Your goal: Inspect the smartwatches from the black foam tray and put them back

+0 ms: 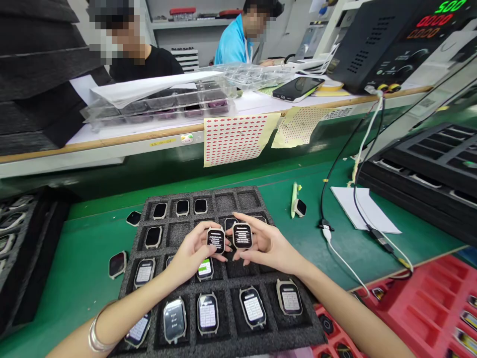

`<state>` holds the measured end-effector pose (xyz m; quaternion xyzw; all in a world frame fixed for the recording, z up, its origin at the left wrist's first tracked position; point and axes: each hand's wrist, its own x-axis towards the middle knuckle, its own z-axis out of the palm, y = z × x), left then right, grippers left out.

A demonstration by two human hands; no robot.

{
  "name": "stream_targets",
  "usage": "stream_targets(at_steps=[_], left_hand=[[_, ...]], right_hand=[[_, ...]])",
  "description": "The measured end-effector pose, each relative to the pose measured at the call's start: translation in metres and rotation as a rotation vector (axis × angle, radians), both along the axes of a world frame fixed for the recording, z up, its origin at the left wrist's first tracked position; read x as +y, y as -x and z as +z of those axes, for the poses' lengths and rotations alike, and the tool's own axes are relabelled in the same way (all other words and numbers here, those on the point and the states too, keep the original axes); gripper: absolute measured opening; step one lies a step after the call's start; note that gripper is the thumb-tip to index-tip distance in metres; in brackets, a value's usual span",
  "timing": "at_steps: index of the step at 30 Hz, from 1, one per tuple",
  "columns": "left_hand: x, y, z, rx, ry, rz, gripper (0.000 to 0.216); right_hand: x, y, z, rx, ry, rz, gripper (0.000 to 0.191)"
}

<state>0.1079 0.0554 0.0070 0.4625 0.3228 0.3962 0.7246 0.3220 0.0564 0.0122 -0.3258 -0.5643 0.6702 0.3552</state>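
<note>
Smartwatch (215,240) in the left hand (196,248) and another smartwatch (242,235) in the right hand (274,246), each pinched by part-closed fingers, are above the foam tray (225,201), whose near-row watches (207,313) show lit screens and far-row watches (182,207) dark ones, so the work seems only partway along.

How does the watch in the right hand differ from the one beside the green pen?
The held watch shows white text; the other watch has a dark screen. The held watch is in the right hand, over the tray; the other watch sits on the green table. Both have pale cases and rounded corners.
</note>
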Motion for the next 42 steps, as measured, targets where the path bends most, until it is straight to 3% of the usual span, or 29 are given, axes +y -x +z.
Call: stream_targets(at_steps=[3,7,10,14,19,23,27,31,35,38,42], left_hand=[[0.000,0.000,0.002,-0.022,0.010,-0.014,0.031],[0.000,-0.002,0.004,-0.029,0.017,-0.033,0.030],[-0.001,-0.004,0.005,-0.022,0.025,-0.044,0.028],[0.000,-0.004,0.005,-0.001,0.026,-0.040,0.029],[0.000,-0.003,0.004,0.013,0.010,-0.032,0.030],[-0.001,-0.004,0.004,0.016,0.002,-0.029,0.032],[0.000,-0.003,0.004,0.003,0.006,-0.043,0.033],[0.000,-0.002,-0.001,0.033,-0.038,-0.062,0.040],[-0.004,-0.009,-0.009,0.267,-0.224,-0.099,0.053],[-0.004,-0.019,-0.006,0.586,-0.557,-0.132,0.052],[0.009,-0.031,0.008,0.887,-0.963,-0.181,0.071]], right_hand=[[-0.005,-0.018,0.008,-0.225,-0.073,0.003,0.063],[-0.012,-0.050,0.017,-0.655,-0.414,-0.031,0.044],[-0.017,-0.067,0.018,-0.803,-0.551,0.022,0.044],[-0.021,-0.074,0.021,-0.895,-0.607,0.053,0.054],[0.000,-0.070,0.017,-0.934,-0.737,-0.118,0.031],[0.019,-0.059,0.001,-1.006,-0.798,-0.170,0.028],[0.024,-0.048,-0.008,-1.041,-0.785,-0.193,0.029],[0.026,-0.049,-0.011,-0.962,-0.659,-0.256,0.035],[0.031,-0.054,-0.013,-0.911,-0.538,-0.308,0.041],[0.031,-0.053,-0.009,-0.890,-0.526,-0.272,0.030],[0.028,-0.047,0.004,-0.748,-0.502,-0.259,0.019]])
